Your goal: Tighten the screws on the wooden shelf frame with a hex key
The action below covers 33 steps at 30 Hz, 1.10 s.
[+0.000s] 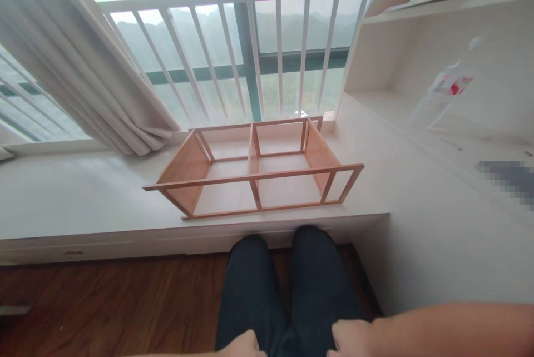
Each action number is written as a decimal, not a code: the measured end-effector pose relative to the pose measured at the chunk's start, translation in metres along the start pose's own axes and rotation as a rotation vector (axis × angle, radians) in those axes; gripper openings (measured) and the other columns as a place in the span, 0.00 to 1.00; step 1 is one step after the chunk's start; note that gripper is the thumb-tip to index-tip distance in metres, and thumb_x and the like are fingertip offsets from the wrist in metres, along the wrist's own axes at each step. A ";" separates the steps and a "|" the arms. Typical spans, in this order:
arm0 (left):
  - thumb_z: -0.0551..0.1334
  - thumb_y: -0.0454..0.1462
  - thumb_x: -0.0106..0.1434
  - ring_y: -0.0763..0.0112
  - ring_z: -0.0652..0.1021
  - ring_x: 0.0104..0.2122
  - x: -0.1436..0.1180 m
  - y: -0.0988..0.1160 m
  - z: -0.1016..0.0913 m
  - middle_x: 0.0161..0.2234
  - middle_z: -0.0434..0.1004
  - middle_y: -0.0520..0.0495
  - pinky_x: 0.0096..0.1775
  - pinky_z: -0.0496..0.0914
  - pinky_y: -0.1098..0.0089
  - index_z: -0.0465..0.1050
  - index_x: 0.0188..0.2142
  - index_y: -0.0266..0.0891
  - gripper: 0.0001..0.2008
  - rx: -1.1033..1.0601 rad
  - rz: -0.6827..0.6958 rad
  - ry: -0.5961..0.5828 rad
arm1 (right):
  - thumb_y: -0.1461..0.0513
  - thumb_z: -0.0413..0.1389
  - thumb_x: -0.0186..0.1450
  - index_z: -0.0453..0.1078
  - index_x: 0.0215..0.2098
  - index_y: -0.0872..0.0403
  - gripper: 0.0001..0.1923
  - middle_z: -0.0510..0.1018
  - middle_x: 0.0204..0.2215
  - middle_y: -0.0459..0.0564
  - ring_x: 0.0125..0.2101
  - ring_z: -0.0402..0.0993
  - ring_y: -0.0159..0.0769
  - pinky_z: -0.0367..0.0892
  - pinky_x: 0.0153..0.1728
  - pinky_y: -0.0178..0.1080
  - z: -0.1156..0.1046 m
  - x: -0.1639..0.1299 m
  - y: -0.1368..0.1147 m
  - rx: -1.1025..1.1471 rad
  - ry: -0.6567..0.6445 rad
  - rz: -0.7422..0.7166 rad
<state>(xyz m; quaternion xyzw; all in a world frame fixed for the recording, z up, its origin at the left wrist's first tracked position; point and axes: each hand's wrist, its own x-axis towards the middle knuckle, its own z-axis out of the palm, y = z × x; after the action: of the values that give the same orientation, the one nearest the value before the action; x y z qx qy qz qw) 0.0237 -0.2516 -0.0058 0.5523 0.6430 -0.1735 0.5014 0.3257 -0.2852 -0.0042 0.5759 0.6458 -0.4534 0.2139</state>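
A light wooden rack point(253, 168) with two compartments lies on its side on the white window ledge point(83, 190), straight ahead of me. My left hand point(244, 346) and my right hand point(348, 340) rest low at the bottom edge, on my dark-trousered legs point(287, 284), far from the rack. Both hands are partly cut off by the frame; the fingers look curled and I see nothing in them.
A white railing point(258, 56) and window stand behind the ledge, with a curtain point(83, 68) bunched at the left. At the right are white shelves with a plastic bottle point(446, 87) lying in one. Dark wood floor point(104, 301) lies below the ledge.
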 end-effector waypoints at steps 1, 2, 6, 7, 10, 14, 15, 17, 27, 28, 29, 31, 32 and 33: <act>0.66 0.40 0.65 0.66 0.77 0.37 0.000 -0.001 0.001 0.35 0.76 0.49 0.42 0.72 0.63 0.73 0.36 0.37 0.08 0.017 -0.020 -0.006 | 0.51 0.59 0.72 0.76 0.49 0.57 0.18 0.81 0.45 0.53 0.43 0.81 0.41 0.78 0.46 0.47 0.002 0.000 -0.001 -0.011 -0.014 0.008; 0.66 0.37 0.62 0.66 0.75 0.35 0.000 -0.002 0.001 0.30 0.74 0.50 0.40 0.70 0.65 0.70 0.32 0.38 0.07 0.029 -0.031 -0.010 | 0.50 0.58 0.72 0.78 0.44 0.58 0.19 0.83 0.40 0.54 0.41 0.82 0.42 0.78 0.44 0.47 0.003 -0.001 -0.001 -0.023 -0.023 0.013; 0.63 0.35 0.56 0.66 0.73 0.33 -0.001 -0.003 -0.001 0.27 0.70 0.52 0.35 0.61 0.66 0.64 0.27 0.41 0.07 0.039 -0.015 -0.024 | 0.51 0.53 0.69 0.83 0.32 0.61 0.25 0.85 0.31 0.64 0.36 0.85 0.55 0.76 0.37 0.49 0.003 -0.002 -0.002 -0.057 -0.018 -0.007; 0.62 0.35 0.56 0.66 0.72 0.33 -0.002 -0.003 -0.002 0.27 0.71 0.51 0.34 0.60 0.66 0.64 0.27 0.41 0.06 0.038 -0.007 -0.026 | 0.51 0.52 0.68 0.84 0.33 0.61 0.25 0.85 0.31 0.65 0.36 0.85 0.56 0.76 0.36 0.48 0.002 -0.003 -0.002 -0.061 -0.012 -0.016; 0.61 0.36 0.55 0.66 0.72 0.33 -0.002 -0.003 -0.002 0.29 0.72 0.51 0.34 0.60 0.66 0.63 0.28 0.42 0.06 0.038 0.001 -0.028 | 0.51 0.52 0.66 0.85 0.35 0.60 0.24 0.86 0.32 0.64 0.36 0.86 0.55 0.75 0.34 0.46 0.001 -0.004 -0.001 -0.069 -0.006 -0.030; 0.62 0.37 0.55 0.65 0.73 0.35 -0.002 -0.003 -0.002 0.32 0.75 0.49 0.37 0.61 0.66 0.63 0.29 0.41 0.06 0.046 -0.017 -0.021 | 0.51 0.51 0.66 0.85 0.36 0.59 0.25 0.86 0.33 0.65 0.35 0.85 0.56 0.75 0.34 0.47 0.001 -0.004 -0.001 -0.080 -0.007 -0.027; 0.62 0.37 0.55 0.65 0.73 0.36 -0.002 -0.003 -0.002 0.33 0.75 0.49 0.37 0.62 0.65 0.63 0.29 0.41 0.06 0.047 -0.018 -0.021 | 0.51 0.51 0.66 0.85 0.36 0.59 0.25 0.86 0.33 0.65 0.35 0.85 0.56 0.75 0.34 0.47 0.001 -0.004 -0.001 -0.083 -0.007 -0.025; 0.62 0.37 0.55 0.64 0.74 0.37 -0.001 -0.004 -0.002 0.34 0.76 0.48 0.38 0.62 0.65 0.63 0.29 0.41 0.06 0.050 -0.020 -0.022 | 0.50 0.51 0.66 0.85 0.36 0.59 0.26 0.86 0.33 0.65 0.35 0.86 0.56 0.75 0.34 0.47 0.001 -0.003 -0.001 -0.086 -0.009 -0.019; 0.63 0.38 0.55 0.63 0.75 0.38 -0.001 -0.006 -0.002 0.34 0.77 0.48 0.39 0.63 0.65 0.64 0.30 0.41 0.07 0.041 -0.032 -0.025 | 0.49 0.50 0.66 0.85 0.37 0.59 0.27 0.86 0.33 0.64 0.36 0.86 0.55 0.74 0.33 0.45 0.003 -0.001 0.002 -0.085 -0.012 -0.020; 0.62 0.38 0.55 0.63 0.75 0.38 -0.002 -0.005 -0.003 0.34 0.77 0.48 0.39 0.63 0.64 0.64 0.30 0.41 0.07 0.040 -0.032 -0.025 | 0.49 0.51 0.66 0.85 0.37 0.59 0.27 0.86 0.34 0.64 0.36 0.86 0.55 0.75 0.33 0.46 0.004 0.000 0.002 -0.085 -0.010 -0.019; 0.62 0.38 0.55 0.63 0.75 0.38 -0.003 -0.004 -0.003 0.34 0.76 0.48 0.39 0.63 0.64 0.64 0.30 0.41 0.07 0.038 -0.033 -0.026 | 0.49 0.51 0.66 0.85 0.37 0.59 0.27 0.86 0.34 0.64 0.36 0.86 0.56 0.75 0.34 0.46 0.004 0.000 0.002 -0.085 -0.008 -0.017; 0.63 0.38 0.55 0.63 0.75 0.37 -0.004 -0.001 -0.004 0.33 0.76 0.48 0.39 0.63 0.64 0.64 0.30 0.41 0.07 0.035 -0.041 -0.030 | 0.49 0.51 0.66 0.85 0.37 0.59 0.27 0.86 0.34 0.65 0.37 0.86 0.56 0.75 0.34 0.47 0.004 -0.001 0.002 -0.086 -0.003 -0.013; 0.63 0.37 0.54 0.63 0.75 0.37 -0.005 0.000 -0.005 0.33 0.75 0.49 0.39 0.62 0.64 0.64 0.30 0.41 0.07 0.033 -0.048 -0.033 | 0.49 0.50 0.66 0.85 0.37 0.59 0.27 0.86 0.33 0.65 0.37 0.86 0.56 0.75 0.34 0.47 0.004 -0.001 0.001 -0.087 -0.001 -0.012; 0.63 0.37 0.54 0.63 0.74 0.37 -0.005 0.001 -0.005 0.32 0.74 0.49 0.39 0.62 0.64 0.64 0.30 0.41 0.07 0.031 -0.055 -0.036 | 0.49 0.50 0.66 0.85 0.37 0.59 0.27 0.86 0.33 0.65 0.37 0.86 0.57 0.75 0.35 0.47 0.003 -0.002 0.001 -0.087 -0.002 -0.010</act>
<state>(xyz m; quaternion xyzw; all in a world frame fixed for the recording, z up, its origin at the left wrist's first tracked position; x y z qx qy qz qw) 0.0221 -0.2500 0.0011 0.5389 0.6462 -0.2073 0.4991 0.3258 -0.2888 -0.0049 0.5622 0.6677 -0.4265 0.2370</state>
